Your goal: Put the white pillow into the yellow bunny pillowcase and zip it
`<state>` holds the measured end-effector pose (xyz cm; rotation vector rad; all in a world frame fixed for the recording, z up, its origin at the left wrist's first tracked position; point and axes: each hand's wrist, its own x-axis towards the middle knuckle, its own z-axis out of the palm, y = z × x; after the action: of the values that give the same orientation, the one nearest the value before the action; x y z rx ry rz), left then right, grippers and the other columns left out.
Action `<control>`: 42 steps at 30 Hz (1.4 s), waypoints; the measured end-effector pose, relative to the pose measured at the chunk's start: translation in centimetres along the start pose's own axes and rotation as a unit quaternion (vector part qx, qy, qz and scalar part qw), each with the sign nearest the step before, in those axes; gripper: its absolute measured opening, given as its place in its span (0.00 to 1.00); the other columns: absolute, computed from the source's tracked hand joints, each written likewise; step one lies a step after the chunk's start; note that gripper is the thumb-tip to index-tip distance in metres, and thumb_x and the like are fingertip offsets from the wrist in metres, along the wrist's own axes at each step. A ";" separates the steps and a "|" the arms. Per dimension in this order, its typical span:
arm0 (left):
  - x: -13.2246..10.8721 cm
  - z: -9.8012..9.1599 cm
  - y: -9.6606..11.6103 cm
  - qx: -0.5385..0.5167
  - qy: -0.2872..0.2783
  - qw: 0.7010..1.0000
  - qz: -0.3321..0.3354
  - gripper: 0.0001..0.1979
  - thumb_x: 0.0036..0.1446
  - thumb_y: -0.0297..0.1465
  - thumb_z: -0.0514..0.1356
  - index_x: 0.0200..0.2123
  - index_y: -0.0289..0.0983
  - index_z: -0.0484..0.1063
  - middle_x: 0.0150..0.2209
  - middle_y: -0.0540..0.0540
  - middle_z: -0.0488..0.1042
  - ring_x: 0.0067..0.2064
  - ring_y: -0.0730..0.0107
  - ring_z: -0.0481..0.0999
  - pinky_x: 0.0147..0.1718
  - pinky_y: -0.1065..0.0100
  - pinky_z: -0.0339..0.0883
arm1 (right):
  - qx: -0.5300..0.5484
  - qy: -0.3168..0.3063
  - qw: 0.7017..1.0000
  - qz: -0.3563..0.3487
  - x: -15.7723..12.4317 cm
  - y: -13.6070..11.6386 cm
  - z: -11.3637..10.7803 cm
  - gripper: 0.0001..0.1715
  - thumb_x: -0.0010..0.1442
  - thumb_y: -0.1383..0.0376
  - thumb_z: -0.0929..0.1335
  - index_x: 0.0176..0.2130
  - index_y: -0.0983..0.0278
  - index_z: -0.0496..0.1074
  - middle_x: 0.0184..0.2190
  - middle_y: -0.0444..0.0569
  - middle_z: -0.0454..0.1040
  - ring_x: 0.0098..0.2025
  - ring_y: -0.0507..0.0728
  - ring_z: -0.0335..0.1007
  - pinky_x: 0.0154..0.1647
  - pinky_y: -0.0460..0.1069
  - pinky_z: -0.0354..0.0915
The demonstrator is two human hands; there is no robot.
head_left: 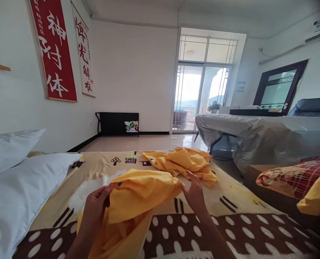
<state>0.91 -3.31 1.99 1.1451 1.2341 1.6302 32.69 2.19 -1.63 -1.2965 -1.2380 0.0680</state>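
A yellow cloth [144, 190] is stretched between my two hands above the bed, its lower part hanging down toward me in folds. My left hand [99, 199] pinches its left edge between thumb and fingers. On the other side, my right hand [193, 190] grips the right edge with the thumb near the cloth and the fingers bent behind it. Just beyond my right hand, a second crumpled yellow heap [187, 160] lies on the patterned blanket [230, 183]; whether it joins the held cloth is hidden.
White pillows [33, 183] lie at the left of the bed. To the right, a box [259, 176] bears a red plaid cloth [289, 176] and yellow fabric. A plastic-covered table [246, 126] stands behind it. A black folded table [117, 122] leans against the far wall.
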 end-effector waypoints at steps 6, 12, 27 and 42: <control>-1.6 2.0 -0.8 0.030 -0.050 0.998 -0.018 0.23 0.44 0.48 0.62 0.16 0.36 0.62 0.15 0.54 0.56 0.20 0.78 0.56 0.19 0.74 0.52 | 0.062 -0.276 0.880 -0.380 -7.1 -9.1 -0.4 0.22 0.58 0.60 0.66 0.52 0.60 0.66 0.43 0.53 0.74 0.43 0.57 0.70 0.44 0.51 0.67; -3.3 3.9 -0.2 0.036 -0.131 0.991 -0.006 0.21 0.44 0.48 0.60 0.17 0.36 0.63 0.15 0.53 0.59 0.21 0.75 0.59 0.21 0.72 0.56 | -0.025 -0.231 0.898 -0.375 -10.9 -9.6 2.5 0.34 0.55 0.58 0.67 0.58 0.68 0.59 0.47 0.60 0.73 0.46 0.63 0.71 0.47 0.54 0.67; 0.4 0.8 -1.6 0.186 -0.089 0.976 0.064 0.19 0.48 0.44 0.53 0.15 0.37 0.62 0.15 0.52 0.60 0.22 0.73 0.61 0.25 0.71 0.55 | 0.169 -0.098 0.981 -0.016 -4.8 -6.9 -1.2 0.14 0.60 0.56 0.64 0.33 0.64 0.72 0.26 0.46 0.74 0.26 0.53 0.67 0.25 0.44 0.63; -3.9 2.2 -0.4 0.386 -0.139 0.875 0.258 0.15 0.57 0.38 0.49 0.22 0.39 0.66 0.21 0.49 0.68 0.25 0.71 0.66 0.28 0.70 0.59 | 0.321 0.087 0.929 0.163 -0.9 -5.0 -3.9 0.14 0.45 0.57 0.72 0.26 0.65 0.72 0.24 0.45 0.72 0.29 0.54 0.68 0.28 0.46 0.64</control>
<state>4.20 -6.28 1.07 2.2841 1.5111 1.2370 32.21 -2.77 2.30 -0.8886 -0.7391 0.5419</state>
